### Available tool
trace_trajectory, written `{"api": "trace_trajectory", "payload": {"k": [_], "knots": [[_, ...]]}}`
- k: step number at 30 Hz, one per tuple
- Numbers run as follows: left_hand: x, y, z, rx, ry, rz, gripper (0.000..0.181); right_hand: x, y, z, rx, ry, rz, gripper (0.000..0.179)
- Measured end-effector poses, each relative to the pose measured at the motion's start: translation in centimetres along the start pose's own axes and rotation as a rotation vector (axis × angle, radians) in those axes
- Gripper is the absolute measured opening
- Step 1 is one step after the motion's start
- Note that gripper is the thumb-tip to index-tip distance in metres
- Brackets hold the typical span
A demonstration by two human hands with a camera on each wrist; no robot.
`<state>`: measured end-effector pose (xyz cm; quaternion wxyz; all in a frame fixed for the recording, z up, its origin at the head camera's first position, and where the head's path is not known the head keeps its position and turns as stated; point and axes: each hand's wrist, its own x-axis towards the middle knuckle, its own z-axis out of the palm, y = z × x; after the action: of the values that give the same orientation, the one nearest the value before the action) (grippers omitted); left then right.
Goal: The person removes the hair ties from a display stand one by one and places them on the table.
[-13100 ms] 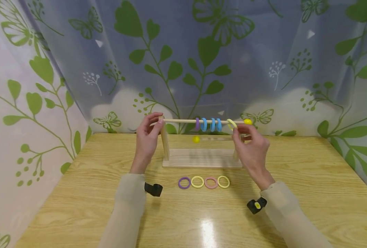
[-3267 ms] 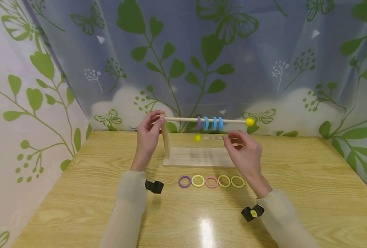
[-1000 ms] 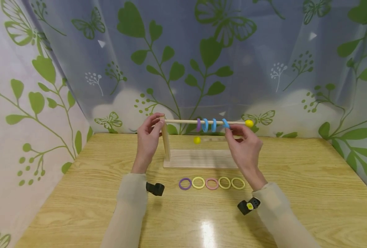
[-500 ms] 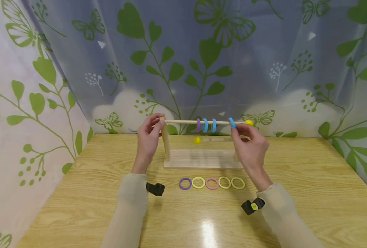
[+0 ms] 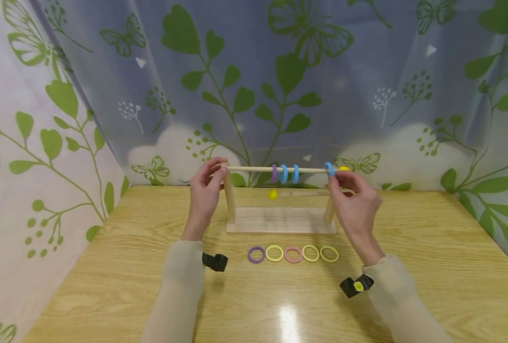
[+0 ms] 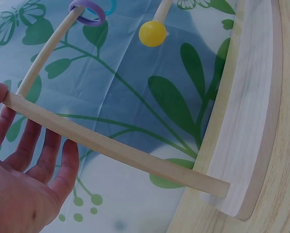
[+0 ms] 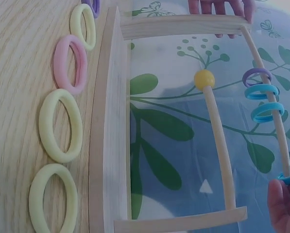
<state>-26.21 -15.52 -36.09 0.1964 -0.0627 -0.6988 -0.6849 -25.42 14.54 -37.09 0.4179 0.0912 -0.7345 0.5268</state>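
My left hand (image 5: 205, 190) grips the top of the left post (image 6: 110, 144) of a wooden stand, where the upper rod (image 5: 254, 169) begins. With my right hand (image 5: 357, 202) I pinch a blue ring (image 5: 330, 168) threaded on that rod, close to its yellow end ball (image 5: 343, 168), which my fingers partly cover. Further left on the rod hang a purple ring (image 5: 274, 174) and two other blue rings, one of them a blue ring (image 5: 295, 174) nearest the gap.
A lower rod with a yellow ball (image 5: 272, 194) juts left from the right post (image 5: 329, 213). Before the stand's base (image 5: 279, 221), a row of rings lies on the table (image 5: 151, 228): purple, yellow, pink ring (image 7: 60, 63), yellow ring (image 7: 45, 126), yellow ring (image 7: 37, 199).
The yellow ring once in my right hand now lies at the row's right end. My right hand has since pinched a blue ring and slid it rightward along the rod. My left hand stays.
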Motion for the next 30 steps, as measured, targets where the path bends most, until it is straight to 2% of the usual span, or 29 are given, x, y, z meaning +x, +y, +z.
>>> {"api": "trace_trajectory", "payload": {"k": [30], "knots": [[0.0,0.1,0.0,-0.008,-0.004,0.0,0.028,0.4,0.5,-1.5,-0.036,0.056,0.03,0.014]]}}
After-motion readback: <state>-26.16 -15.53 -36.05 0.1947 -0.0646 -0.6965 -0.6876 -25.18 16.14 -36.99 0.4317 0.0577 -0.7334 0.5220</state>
